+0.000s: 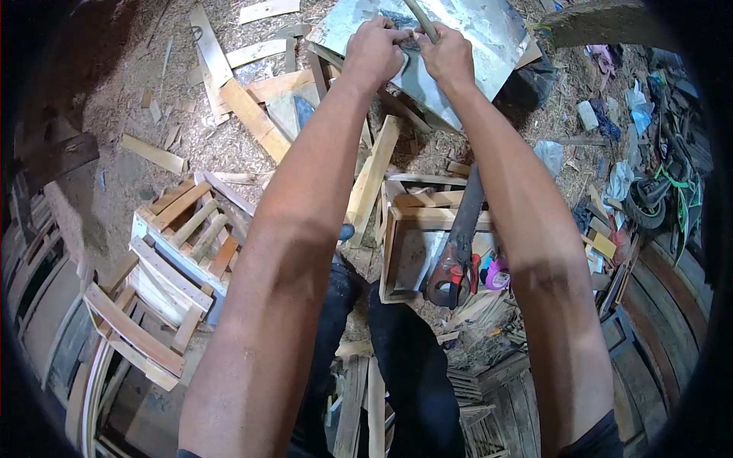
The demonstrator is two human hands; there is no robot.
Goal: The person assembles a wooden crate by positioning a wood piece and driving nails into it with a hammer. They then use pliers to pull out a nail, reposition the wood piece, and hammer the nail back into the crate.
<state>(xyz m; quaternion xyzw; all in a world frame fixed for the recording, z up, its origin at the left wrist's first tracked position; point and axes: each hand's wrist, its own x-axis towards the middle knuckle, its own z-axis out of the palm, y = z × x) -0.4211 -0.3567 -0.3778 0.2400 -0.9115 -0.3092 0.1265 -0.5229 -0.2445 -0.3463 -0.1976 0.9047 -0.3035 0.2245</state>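
Writing: pink round object (497, 274) in the open wooden box (389, 252), pale face with marks too small to read.

Hands: two, bare, close together over the sheet-metal worktop (485, 57). Left hand (374, 52), fingers bent inward, tips at a small piece hard to make out; whether it grips cannot be told. Right hand (446, 56), fingers curled at the lower end of the brownish rod (422, 18); how firm its hold is cannot be told.

Rod: one, slanting, over the worktop; upper end cut off by the picture's edge, lower end partly covered by the right hand.

Box, below the worktop: a long dark tool (467, 206) lying across its rim, with red-handled tool (458, 281) at its lower end; type of each uncertain.

Surroundings: slatted wooden frames (156, 267) at left; loose boards (254, 118) on a floor of wood shavings (126, 114); at right, scattered plastic scraps (640, 114) and a green-and-black wheeled item (647, 203), partly lost in the dark border. Forearms screen part of the box and boards.
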